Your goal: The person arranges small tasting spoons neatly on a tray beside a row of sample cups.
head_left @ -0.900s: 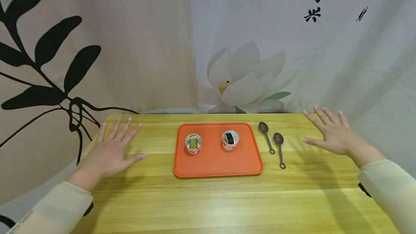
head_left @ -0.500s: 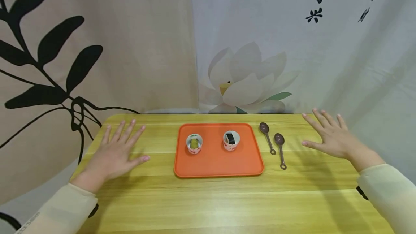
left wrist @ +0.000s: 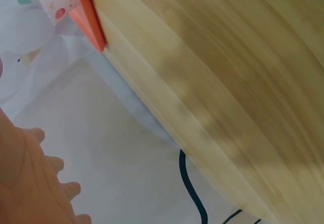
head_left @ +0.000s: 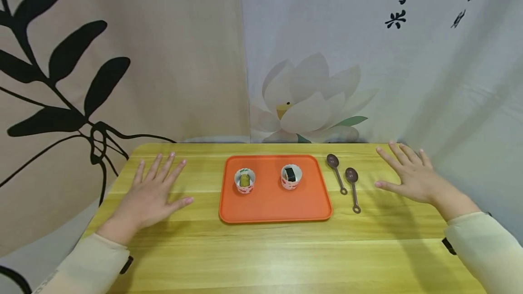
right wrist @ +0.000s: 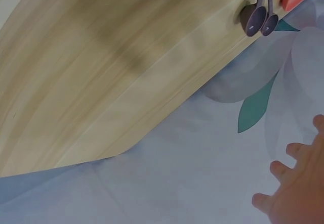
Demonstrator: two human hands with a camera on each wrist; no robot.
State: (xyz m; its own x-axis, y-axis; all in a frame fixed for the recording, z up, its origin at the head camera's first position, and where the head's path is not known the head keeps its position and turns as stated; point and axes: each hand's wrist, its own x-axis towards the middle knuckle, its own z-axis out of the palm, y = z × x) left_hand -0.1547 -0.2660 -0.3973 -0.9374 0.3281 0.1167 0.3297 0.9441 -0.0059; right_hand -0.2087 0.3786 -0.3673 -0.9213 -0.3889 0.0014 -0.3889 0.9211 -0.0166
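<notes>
My left hand hovers over the table's left side, fingers spread, holding nothing. On the right, my right hand is likewise spread and holds nothing; two brown spoons are the things nearest to it. Between the hands lies an orange tray. Two patterned paper cups stand on it: the left cup has a green piece in it, the right cup a black-and-white piece that looks like sushi. In the wrist views only parts of each hand show, with fingers apart.
The wooden table runs under everything. Behind it hangs a pale curtain with a printed plant and a lotus. In the left wrist view the tray's corner shows near the table edge; in the right wrist view, the spoons.
My left hand has shifted slightly right and down, and my right hand slightly left and down. The tray, cups and spoons have stayed in place; the head view has moved slightly.
</notes>
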